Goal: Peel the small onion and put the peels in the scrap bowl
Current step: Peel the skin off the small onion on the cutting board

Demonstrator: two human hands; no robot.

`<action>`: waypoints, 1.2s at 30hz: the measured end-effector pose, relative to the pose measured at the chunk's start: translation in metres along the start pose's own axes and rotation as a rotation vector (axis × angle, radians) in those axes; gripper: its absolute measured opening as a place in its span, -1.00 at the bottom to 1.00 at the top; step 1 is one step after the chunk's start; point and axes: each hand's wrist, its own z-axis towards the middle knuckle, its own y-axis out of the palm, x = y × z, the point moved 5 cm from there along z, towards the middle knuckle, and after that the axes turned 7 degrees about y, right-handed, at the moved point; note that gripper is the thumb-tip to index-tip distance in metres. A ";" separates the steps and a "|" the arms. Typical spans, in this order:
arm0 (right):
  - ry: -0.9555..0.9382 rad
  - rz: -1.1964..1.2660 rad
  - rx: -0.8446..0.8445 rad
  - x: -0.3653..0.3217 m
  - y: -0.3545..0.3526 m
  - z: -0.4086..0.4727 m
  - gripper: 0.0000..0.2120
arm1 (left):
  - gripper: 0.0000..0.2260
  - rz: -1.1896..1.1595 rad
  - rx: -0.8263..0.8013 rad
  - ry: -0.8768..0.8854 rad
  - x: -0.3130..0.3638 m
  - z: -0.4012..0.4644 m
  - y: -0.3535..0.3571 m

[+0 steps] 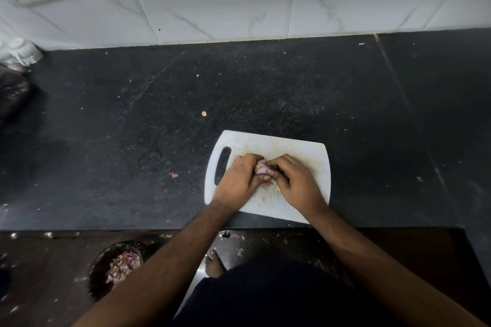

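Observation:
A small pinkish onion point(260, 168) sits between my two hands, over the middle of a white cutting board point(300, 148). My left hand point(240, 180) grips it from the left with fingers curled. My right hand point(295, 180) pinches it from the right with thumb and fingertips. Most of the onion is hidden by my fingers. A dark round scrap bowl point(101, 268) holding purple and tan peels stands on the floor at lower left, below the counter edge.
The board lies on a black speckled counter point(132, 127) near its front edge. Small peel bits point(173, 175) lie on the counter left of the board. A dark bag point(13, 95) sits at far left. A tiled wall rises behind.

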 end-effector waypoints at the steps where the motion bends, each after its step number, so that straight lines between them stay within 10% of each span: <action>1: -0.002 0.006 0.002 0.000 0.000 -0.001 -0.88 | -0.62 -0.006 0.001 -0.005 0.000 0.000 0.000; 36: 0.029 -0.211 0.018 0.001 0.006 0.007 -0.74 | -0.55 0.333 0.068 0.021 0.013 0.008 0.011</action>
